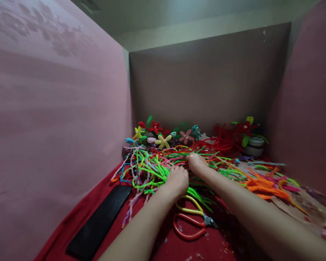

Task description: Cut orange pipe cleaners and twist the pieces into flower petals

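Note:
My left hand (178, 180) is closed around a bunch of bright green pipe cleaners (159, 170), whose ends stick out on both sides of the fist. Just beyond it, my right hand (197, 163) reaches into the tangled heap with its fingers curled together. What those fingertips pinch is hidden among the stems. The heap mixes green, pink, lilac, red and orange pipe cleaners. Below my left hand lies a pair of scissors (189, 226) with one yellow and one red handle, on a red cloth (152, 250).
A long black flat bar (99, 221) lies at the left. Fuzzy flowers, one pale yellow (163, 141), line the back near a red coil (225, 139) and a grey lidded pot (254, 146). Orange pipe cleaners (266, 186) lie right. Pink walls (70, 127) flank the space.

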{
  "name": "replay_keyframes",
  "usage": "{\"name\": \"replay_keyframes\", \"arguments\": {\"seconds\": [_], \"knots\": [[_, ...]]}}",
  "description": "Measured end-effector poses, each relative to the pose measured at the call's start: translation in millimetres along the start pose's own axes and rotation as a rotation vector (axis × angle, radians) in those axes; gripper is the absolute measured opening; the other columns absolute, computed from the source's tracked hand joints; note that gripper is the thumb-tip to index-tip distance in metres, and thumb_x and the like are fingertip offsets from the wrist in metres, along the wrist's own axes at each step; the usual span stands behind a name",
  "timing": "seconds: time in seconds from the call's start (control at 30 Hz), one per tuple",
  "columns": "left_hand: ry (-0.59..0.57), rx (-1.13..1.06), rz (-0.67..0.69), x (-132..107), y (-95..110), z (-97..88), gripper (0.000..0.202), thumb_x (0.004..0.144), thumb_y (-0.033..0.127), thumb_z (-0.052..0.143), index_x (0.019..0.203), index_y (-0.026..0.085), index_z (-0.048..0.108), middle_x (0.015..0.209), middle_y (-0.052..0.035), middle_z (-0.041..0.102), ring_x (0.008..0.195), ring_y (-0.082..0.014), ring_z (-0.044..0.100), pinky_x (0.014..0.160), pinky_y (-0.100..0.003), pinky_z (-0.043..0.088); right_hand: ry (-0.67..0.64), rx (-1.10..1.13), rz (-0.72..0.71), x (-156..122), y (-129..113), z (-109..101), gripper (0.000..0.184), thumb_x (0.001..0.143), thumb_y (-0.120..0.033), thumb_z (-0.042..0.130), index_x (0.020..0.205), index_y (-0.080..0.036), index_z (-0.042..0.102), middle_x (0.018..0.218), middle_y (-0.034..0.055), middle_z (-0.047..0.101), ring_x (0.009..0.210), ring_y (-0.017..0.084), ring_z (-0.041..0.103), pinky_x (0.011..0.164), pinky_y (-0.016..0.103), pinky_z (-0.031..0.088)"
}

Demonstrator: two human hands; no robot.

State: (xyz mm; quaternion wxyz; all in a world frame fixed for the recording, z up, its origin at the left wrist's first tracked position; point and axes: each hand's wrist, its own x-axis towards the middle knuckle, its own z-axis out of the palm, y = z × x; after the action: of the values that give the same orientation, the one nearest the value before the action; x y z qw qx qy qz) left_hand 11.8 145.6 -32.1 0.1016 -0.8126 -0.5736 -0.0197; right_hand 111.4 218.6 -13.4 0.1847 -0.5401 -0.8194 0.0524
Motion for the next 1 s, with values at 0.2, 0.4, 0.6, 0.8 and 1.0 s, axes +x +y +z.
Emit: {"name": "replay_keyframes", "arguments": {"seconds": [0.2,0.4,0.6,0.8,1.0], "knots": [[0.017,-0.026,-0.045,-1.7,-1.5,-2.4,0.034,0.079,0.015,0.036,0.104,0.005,0.058,0.110,-0.0190,0.054,0.105,-0.0267,0.048,0.091,-0.040,0.035,0.016,0.048,-0.022,6.8,5.1,4.8,0.018,0.067,-0.013,0.050,0.070,-0.016,0.067,0.095,0.0139,0.064,0.081,0.022,0.060,0.067,0.028,0.038],[0.064,-0.049,-0.129,-0.3,-12.5,-3.1,0.038,0.086,0.032,0.032,0.104,0.017,0.062,0.125,-0.0169,0.045,0.116,-0.0308,0.041,0.097,-0.050,0.025,0.127,0.278,-0.055,6.3,22.8,-5.3,0.017,0.062,-0.008,0.048,0.060,-0.016,0.062,0.060,0.0040,0.062,0.064,0.015,0.056,0.059,0.022,0.037],[0.081,-0.090,-0.102,2.1,-18.2,2.1,0.039,0.087,0.036,0.031,0.105,0.022,0.063,0.112,-0.0153,0.054,0.108,-0.0289,0.047,0.093,-0.047,0.030,0.211,0.649,0.006,-6.2,34.3,-46.0,0.003,0.066,-0.015,0.051,0.065,-0.015,0.054,0.045,-0.0019,0.053,0.040,0.010,0.049,0.041,0.021,0.038],[0.161,-0.118,-0.099,-0.5,-16.6,-1.7,0.035,0.087,0.033,0.034,0.104,0.019,0.061,0.107,-0.0138,0.056,0.107,-0.0277,0.045,0.094,-0.050,0.027,0.446,1.612,0.070,-26.0,30.8,-91.8,0.009,0.066,-0.013,0.060,0.071,-0.015,0.052,0.061,0.0033,0.064,0.043,0.010,0.053,0.035,0.018,0.038],[0.475,-0.912,-0.045,-1.2,1.0,-27.2,0.025,0.083,0.025,0.042,0.100,0.018,0.058,0.101,-0.0096,0.062,0.099,-0.0216,0.053,0.089,-0.039,0.038,0.388,1.890,0.218,-55.6,25.3,-91.7,0.009,0.073,-0.005,0.053,0.069,-0.013,0.053,0.061,0.0055,0.064,0.043,0.007,0.052,0.035,0.013,0.038]]}}
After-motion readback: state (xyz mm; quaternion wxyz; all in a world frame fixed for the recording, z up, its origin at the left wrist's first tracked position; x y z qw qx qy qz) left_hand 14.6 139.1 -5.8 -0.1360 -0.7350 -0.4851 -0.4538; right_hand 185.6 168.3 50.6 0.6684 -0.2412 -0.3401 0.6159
